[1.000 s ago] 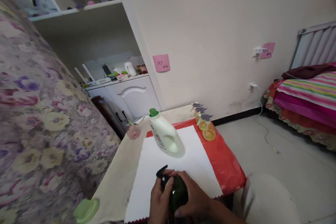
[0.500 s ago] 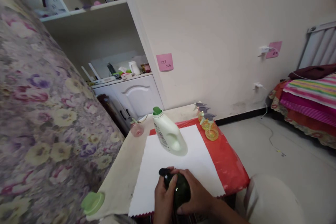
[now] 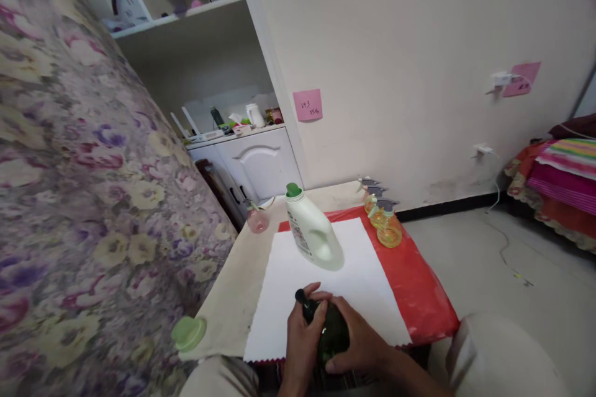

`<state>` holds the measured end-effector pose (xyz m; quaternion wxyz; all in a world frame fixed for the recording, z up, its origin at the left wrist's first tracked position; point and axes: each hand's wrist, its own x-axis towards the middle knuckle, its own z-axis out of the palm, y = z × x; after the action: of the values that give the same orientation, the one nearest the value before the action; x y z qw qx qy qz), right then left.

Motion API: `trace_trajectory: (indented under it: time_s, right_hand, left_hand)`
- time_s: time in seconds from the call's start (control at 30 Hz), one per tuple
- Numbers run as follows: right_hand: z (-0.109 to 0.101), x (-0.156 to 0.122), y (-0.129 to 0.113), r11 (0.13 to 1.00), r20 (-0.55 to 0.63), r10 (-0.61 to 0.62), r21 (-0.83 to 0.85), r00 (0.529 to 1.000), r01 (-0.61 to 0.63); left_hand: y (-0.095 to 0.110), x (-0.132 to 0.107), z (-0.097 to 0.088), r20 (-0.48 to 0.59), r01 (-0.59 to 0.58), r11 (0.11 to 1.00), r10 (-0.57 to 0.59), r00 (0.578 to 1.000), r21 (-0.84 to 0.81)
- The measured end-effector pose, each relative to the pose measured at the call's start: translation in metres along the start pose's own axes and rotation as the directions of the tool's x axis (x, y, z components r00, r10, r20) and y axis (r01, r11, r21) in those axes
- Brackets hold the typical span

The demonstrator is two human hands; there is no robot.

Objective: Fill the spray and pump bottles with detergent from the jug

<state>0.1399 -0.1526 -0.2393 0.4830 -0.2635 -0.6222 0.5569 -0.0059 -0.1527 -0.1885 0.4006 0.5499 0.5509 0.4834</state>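
Observation:
A dark green bottle (image 3: 333, 335) with a black top sits low at the near edge of the white sheet (image 3: 298, 279). My left hand (image 3: 302, 341) wraps its left side, fingers up by the black top. My right hand (image 3: 365, 344) curls round its right side. Beyond them a white jug with a green neck (image 3: 313, 232) stands on the sheet. A green cap (image 3: 189, 333) lies at the table's near left corner.
Two yellow spray bottles (image 3: 386, 226) stand on the red cloth (image 3: 419, 288) at the far right. A small pink bottle (image 3: 257, 218) stands at the far left. A floral fabric surface (image 3: 93, 198) rises on the left. A white cabinet (image 3: 254, 164) is behind, a bed (image 3: 559, 173) to the right.
The view has swung to the left, so everything sits further right in the picture. Both hands stay on the dark bottle, and its black top looks turned from sideways to more upright.

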Motion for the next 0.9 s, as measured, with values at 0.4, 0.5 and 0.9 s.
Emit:
trace_trajectory:
  time_s: [0.4, 0.5, 0.9]
  right_hand:
    - [0.000, 0.003, 0.013, 0.993, -0.007, 0.024, 0.116, 1.000, -0.023]
    - [0.001, 0.004, 0.012, 0.989, -0.018, -0.034, 0.146, 0.999, 0.036]
    - [-0.003, 0.001, 0.026, 0.992, -0.071, 0.109, 0.071, 0.991, -0.104]
  left_hand:
    - [-0.008, 0.001, -0.004, -0.057, -0.017, 0.998, 0.013, 0.998, -0.068]
    - [-0.015, 0.000, 0.002, -0.076, 0.028, 0.990, -0.038, 0.996, -0.136]
    - [-0.020, 0.002, 0.003, -0.150, 0.032, 0.980, -0.063, 0.987, -0.196]
